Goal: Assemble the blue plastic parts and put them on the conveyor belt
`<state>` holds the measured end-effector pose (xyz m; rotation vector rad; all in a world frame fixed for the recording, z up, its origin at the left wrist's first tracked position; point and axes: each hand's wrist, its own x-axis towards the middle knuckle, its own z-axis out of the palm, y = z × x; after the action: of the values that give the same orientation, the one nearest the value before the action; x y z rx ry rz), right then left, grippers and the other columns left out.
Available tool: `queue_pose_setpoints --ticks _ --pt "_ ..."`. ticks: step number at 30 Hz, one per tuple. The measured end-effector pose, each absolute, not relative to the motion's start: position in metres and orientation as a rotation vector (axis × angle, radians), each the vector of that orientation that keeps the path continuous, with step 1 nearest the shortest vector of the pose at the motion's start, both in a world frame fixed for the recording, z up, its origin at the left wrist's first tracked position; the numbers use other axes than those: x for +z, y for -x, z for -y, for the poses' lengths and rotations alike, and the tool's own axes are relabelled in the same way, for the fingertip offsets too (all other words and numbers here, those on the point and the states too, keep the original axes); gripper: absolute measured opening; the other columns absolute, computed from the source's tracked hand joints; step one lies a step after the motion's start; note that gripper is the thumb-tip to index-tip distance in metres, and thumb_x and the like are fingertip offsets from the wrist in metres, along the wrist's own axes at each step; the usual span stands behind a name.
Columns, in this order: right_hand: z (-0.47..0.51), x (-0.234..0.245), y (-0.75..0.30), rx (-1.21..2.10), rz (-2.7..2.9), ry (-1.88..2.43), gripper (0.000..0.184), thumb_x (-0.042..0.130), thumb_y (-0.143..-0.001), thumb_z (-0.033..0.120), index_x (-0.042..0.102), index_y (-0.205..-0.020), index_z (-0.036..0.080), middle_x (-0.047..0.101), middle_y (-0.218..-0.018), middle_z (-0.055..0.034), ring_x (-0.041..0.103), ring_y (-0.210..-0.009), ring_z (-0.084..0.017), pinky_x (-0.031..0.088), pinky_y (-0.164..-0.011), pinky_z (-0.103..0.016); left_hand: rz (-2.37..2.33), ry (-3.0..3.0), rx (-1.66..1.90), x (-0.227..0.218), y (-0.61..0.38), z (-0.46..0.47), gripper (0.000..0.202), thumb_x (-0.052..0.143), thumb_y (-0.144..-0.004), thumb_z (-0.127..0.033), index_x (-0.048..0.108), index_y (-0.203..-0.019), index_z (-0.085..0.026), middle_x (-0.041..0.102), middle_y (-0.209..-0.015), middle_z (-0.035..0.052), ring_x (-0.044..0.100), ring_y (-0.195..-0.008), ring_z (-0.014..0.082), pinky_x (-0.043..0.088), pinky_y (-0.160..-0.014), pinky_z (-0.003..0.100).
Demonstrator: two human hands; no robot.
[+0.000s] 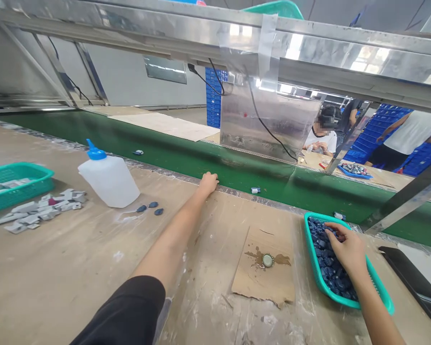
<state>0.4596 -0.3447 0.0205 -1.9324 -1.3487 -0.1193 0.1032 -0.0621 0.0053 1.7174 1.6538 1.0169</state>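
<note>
My left hand (209, 182) reaches out to the near edge of the green conveyor belt (233, 176). Its fingers are curled, and their tips are hidden from me. On the right, my right hand (347, 247) is over a teal plastic basket (318, 286) full of small dark blue plastic parts (326, 261). Thumb and forefinger come close together at the heap; whether a part is between them I cannot make out. A piece of cardboard (246, 280) lies between my arms, with a bottle cap (267, 260) on it amid brown wet stains.
Small parts (255, 190) lie spaced along the belt. A white squeeze bottle (111, 182), several dark blue pieces (158, 211), grey-white parts (46, 208) and another teal basket (43, 179) are left. A black phone-like slab (413, 282) lies right. People work beyond the metal frame (187, 36).
</note>
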Motion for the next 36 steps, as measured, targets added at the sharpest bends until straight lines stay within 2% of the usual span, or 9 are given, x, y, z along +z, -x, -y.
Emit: queue_pose_setpoints --ticks 5,8,11,13,16,20,25,30,36 --pt "0.345 0.030 -0.455 0.372 1.065 1.601 0.034 0.062 -0.061 0.043 0.065 -0.084 0.018 0.062 -0.066 -0.0040 0.056 -0.058 -0.019 0.048 -0.062 -0.036 -1.368 -1.365 1.104 0.018 -0.128 0.093 0.022 0.043 -0.085 -0.031 0.055 -0.086 -0.012 0.059 -0.093 0.0116 0.054 -0.096 0.0211 0.044 -0.086 0.035" --pt "0.346 0.034 -0.454 0.581 0.982 1.447 0.037 0.070 -0.055 0.041 0.067 -0.084 0.019 0.060 -0.060 -0.0016 0.056 -0.059 -0.018 0.049 -0.062 -0.035 -1.133 -1.202 1.049 0.025 -0.141 0.133 0.023 0.037 -0.087 -0.023 0.056 -0.081 -0.010 0.061 -0.086 0.0115 0.059 -0.086 0.0157 0.049 -0.081 0.031" --pt "0.348 0.039 -0.448 0.672 0.961 1.342 0.038 0.071 -0.056 0.044 0.069 -0.084 0.019 0.066 -0.074 -0.0057 0.060 -0.069 -0.021 0.051 -0.069 -0.037 -0.957 -1.114 0.979 0.031 -0.147 0.178 0.015 0.045 -0.079 -0.006 0.058 -0.074 -0.009 0.063 -0.085 0.0106 0.060 -0.084 0.0140 0.049 -0.084 0.028" --pt "0.349 0.042 -0.439 0.730 0.957 1.307 0.037 0.072 -0.055 0.046 0.070 -0.082 0.020 0.067 -0.084 -0.0081 0.061 -0.073 -0.022 0.051 -0.072 -0.037 -0.833 -1.024 0.939 0.032 -0.149 0.203 0.021 0.046 -0.071 0.005 0.061 -0.073 -0.009 0.064 -0.089 0.0096 0.060 -0.085 0.0131 0.047 -0.087 0.027" --pt "0.352 0.047 -0.418 0.796 1.003 1.307 0.035 0.075 -0.053 0.042 0.070 -0.081 0.021 0.068 -0.083 -0.0070 0.062 -0.068 -0.020 0.053 -0.066 -0.034 -0.653 -0.851 0.877 0.031 -0.151 0.228 0.027 0.044 -0.069 0.009 0.063 -0.073 -0.009 0.064 -0.088 0.0083 0.060 -0.081 0.0099 0.044 -0.091 0.024" --pt "0.356 0.049 -0.387 0.804 1.164 1.308 0.030 0.074 -0.056 0.042 0.069 -0.076 0.020 0.066 -0.072 -0.0060 0.058 -0.058 -0.018 0.051 -0.055 -0.030 -0.587 -0.758 0.810 0.025 -0.151 0.239 0.019 0.048 -0.074 0.003 0.062 -0.071 -0.009 0.064 -0.079 0.0069 0.059 -0.070 0.0078 0.045 -0.087 0.024" --pt "0.355 0.041 -0.366 0.814 1.410 1.373 0.027 0.068 -0.064 0.041 0.067 -0.079 0.018 0.066 -0.080 -0.0064 0.061 -0.065 -0.019 0.050 -0.066 -0.034 -0.569 -0.743 0.752 0.020 -0.148 0.245 0.019 0.053 -0.073 0.001 0.062 -0.083 -0.012 0.063 -0.074 0.0028 0.059 -0.067 0.0068 0.047 -0.080 0.022" --pt "0.357 0.032 -0.352 0.460 1.887 1.513 0.010 0.057 -0.072 0.024 0.063 -0.079 0.021 0.064 -0.082 -0.0043 0.058 -0.078 -0.021 0.046 -0.075 -0.036 -0.579 -0.831 0.706 0.020 -0.153 0.254 0.021 0.056 -0.072 0.002 0.062 -0.087 -0.011 0.064 -0.080 0.0034 0.061 -0.071 0.0072 0.046 -0.085 0.023" --pt "0.359 0.024 -0.337 0.344 2.132 1.562 0.017 0.049 -0.071 0.009 0.060 -0.077 0.020 0.060 -0.082 -0.0052 0.056 -0.081 -0.020 0.046 -0.074 -0.033 -0.600 -0.972 0.622 0.019 -0.154 0.264 0.022 0.068 -0.070 -0.021 0.062 -0.090 -0.013 0.064 -0.081 0.0038 0.062 -0.072 0.0103 0.047 -0.085 0.028"
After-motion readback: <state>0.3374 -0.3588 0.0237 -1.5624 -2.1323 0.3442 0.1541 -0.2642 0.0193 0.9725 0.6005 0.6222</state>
